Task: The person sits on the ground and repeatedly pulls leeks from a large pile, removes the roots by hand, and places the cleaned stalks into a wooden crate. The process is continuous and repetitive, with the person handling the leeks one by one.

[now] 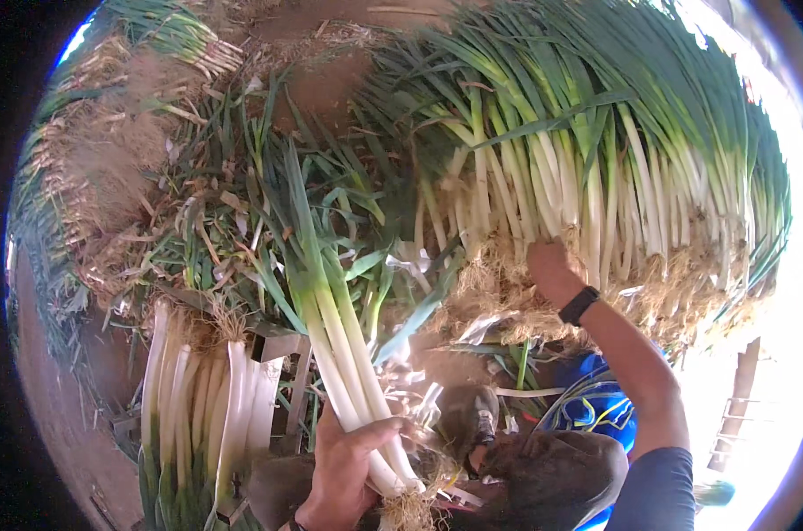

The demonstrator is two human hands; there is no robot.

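Note:
My left hand [348, 458] grips a few leeks [340, 358] low on their white shafts, with the thumb across them. Their rooted ends [411, 508] hang past my hand, and the green leaves point away from me. Further right, my right hand [553, 269], a black watch on its wrist, is closed around the root end of a leek [549, 192] at the front of a big heap. Its fingertips are hidden. Tangled pale roots [488, 299] surround that hand.
Trimmed leeks [192, 405] lie roots-away in a metal frame [295, 391] at my left. Beyond it spreads a mound of leaf scraps [202, 232]. More bundles [202, 50] are at the far left. A blue bag [591, 405] sits beside my right knee [567, 464].

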